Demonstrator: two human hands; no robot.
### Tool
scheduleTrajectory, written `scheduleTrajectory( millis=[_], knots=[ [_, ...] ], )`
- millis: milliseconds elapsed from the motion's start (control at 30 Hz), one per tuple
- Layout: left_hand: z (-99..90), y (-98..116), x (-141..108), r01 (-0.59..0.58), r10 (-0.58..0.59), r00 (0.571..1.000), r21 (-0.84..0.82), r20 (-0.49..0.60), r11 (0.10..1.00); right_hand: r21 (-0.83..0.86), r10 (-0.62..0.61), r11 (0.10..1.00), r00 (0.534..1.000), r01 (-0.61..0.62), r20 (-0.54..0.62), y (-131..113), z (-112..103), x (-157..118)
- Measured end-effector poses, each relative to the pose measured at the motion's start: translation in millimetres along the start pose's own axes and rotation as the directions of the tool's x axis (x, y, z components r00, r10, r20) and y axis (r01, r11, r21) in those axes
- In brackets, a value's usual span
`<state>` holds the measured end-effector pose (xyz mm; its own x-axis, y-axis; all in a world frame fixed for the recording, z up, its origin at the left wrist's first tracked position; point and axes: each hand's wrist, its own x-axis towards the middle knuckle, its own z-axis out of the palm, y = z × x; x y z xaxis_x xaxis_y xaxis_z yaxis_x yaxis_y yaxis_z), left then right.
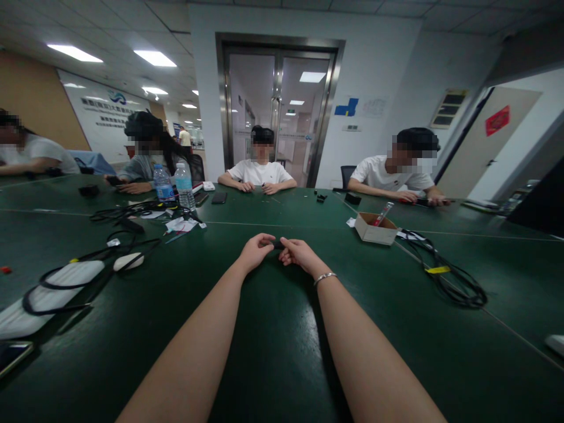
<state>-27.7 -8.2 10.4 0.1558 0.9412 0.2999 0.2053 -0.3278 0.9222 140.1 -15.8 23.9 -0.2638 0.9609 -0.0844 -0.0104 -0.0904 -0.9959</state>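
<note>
Black and small, the piece (278,245) sits at the bench's (273,329) near middle, between my left hand (257,252) and right hand (301,256). From this remote view both seem to pinch its ends, presumably for steadiness. Right, a box (374,234) props a tilted tube (384,212).

Left hand (257,251) and right hand (302,255) are over the table's (273,341) middle, a small object (278,245) between their fingertips. Left: a phone (15,355) near the edge, a mouse (128,261) beyond; two bottles (184,188) stand farther back. Right: a box (375,234) containing a tube (385,213); a coiled cable (467,304) lies beside it. Opposite, a co-worker (263,173) sits before a double door (251,88).
</note>
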Motion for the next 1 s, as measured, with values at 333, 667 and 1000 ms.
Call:
scheduleTrajectory(
  millis=[333, 667, 1000],
  knots=[
    [-0.4, -1.6, 0.8, 0.025, -0.025, 1.000, -0.017, -0.009, 1.000, 0.019, -0.003, 1.000, 1.000, 0.003, 0.010, 3.6, -2.7, 3.4],
    [2.2, 3.6, -0.8, 0.134, -0.134, 0.991, -0.040, 0.017, 0.990, 0.010, -0.008, 1.000, 1.000, 0.008, 0.022, 3.0, -2.3, 2.4],
    [2.0, -5.5, 1.8, 0.132, -0.132, 0.991, -0.026, 0.027, 0.991, 0.026, -0.011, 1.000, 0.999, 0.010, 0.044, 2.9, -2.4, 1.1]
  ],
)
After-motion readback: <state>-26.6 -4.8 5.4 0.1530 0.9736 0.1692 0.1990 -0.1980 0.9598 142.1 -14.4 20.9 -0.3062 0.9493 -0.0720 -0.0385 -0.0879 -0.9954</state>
